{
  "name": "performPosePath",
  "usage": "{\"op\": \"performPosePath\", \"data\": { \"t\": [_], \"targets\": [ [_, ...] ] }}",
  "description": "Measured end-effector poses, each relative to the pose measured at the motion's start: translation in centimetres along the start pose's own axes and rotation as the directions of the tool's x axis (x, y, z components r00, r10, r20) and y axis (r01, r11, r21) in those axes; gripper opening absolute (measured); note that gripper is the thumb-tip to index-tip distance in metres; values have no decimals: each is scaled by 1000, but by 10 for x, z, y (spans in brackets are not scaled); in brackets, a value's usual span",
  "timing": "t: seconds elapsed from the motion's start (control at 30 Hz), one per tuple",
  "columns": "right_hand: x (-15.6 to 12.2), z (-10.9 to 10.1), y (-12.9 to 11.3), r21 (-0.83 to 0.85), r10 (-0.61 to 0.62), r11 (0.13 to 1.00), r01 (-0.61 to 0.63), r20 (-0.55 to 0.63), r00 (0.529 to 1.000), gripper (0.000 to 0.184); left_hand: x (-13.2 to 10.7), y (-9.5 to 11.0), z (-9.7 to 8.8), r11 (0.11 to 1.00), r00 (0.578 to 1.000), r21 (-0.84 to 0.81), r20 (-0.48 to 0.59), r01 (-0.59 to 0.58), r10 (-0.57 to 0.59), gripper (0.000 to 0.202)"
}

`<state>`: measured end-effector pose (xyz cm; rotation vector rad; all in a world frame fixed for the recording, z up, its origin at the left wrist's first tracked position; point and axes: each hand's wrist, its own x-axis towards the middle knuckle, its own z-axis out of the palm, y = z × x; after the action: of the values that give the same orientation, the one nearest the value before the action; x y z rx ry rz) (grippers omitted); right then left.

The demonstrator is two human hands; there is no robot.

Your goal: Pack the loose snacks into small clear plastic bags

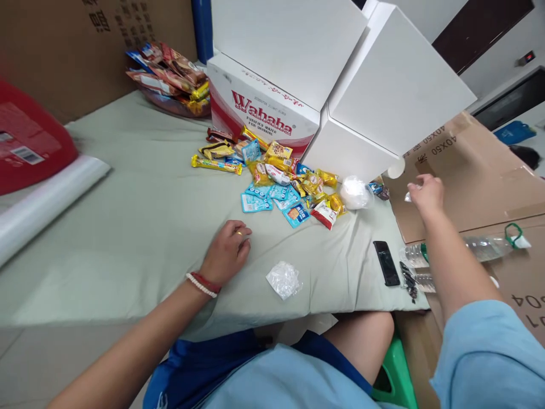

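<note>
Snack packets (279,174) lie before a box (221,91) at the tabletop's (149,227) back edge, a clear wrapper (284,280) near the front. Beyond the right edge, the right hand (427,196) reaches out, fingers pinching a white scrap (407,197). The left hand (226,250) rests palm-down, fingers bent; whether gripping anything, I cannot tell. The box reads "Wahaha".

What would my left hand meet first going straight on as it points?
Your left hand would probably meet the flat, shiny light-blue snack packets first, though depth is unclear.
</note>
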<state>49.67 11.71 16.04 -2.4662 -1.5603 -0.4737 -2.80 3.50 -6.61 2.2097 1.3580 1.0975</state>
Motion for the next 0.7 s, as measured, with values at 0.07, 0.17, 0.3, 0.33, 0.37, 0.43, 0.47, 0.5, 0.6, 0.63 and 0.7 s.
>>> {"op": "performPosePath", "data": {
  "t": [0.07, 0.17, 0.3, 0.33, 0.37, 0.43, 0.47, 0.5, 0.6, 0.63, 0.7],
  "targets": [
    [-31, 24, -1, 47, -55, 997, 53, 25, 998, 47, -1, 3, -4, 999, 1000, -35, -2, 30, -30, 21],
    [-103, 62, 5, 142, -171, 977, 159, 73, 983, 34, -2, 4, -19, 993, 999, -103, -6, 50, -51, 20],
    [-217, 93, 18, 316, -395, 888, 334, 154, 905, 31, 10, -16, -54, 997, 999, -77, -42, 31, -34, 15],
    [-242, 97, 20, 336, -395, 883, 327, 158, 905, 33, 18, -26, -62, 998, 997, -51, -60, 43, -46, 14],
    [-265, 100, 21, 359, -388, 880, 312, 163, 907, 34, 28, -38, -69, 997, 994, -21, -80, 68, -70, 14],
    [-300, 104, 21, 371, -324, 893, 257, 130, 937, 38, 51, -65, -78, 988, 982, 35, -120, 150, -145, 14],
    [-312, 107, 20, 344, -264, 914, 217, 95, 960, 41, 65, -79, -81, 975, 968, 70, -151, 212, -200, 15],
    [-320, 109, 19, 319, -216, 930, 184, 69, 974, 43, 79, -94, -83, 955, 948, 104, -188, 279, -257, 17],
    [-328, 114, 14, 245, -136, 961, 124, 32, 990, 48, 126, -135, -86, 895, 886, 174, -306, 411, -348, 29],
    [-328, 114, 12, 227, -124, 967, 114, 33, 992, 48, 143, -147, -86, 887, 874, 183, -342, 423, -346, 34],
    [-326, 113, 8, 206, -109, 974, 100, 35, 993, 48, 180, -166, -87, 887, 867, 197, -378, 418, -325, 46]
  ]
}}
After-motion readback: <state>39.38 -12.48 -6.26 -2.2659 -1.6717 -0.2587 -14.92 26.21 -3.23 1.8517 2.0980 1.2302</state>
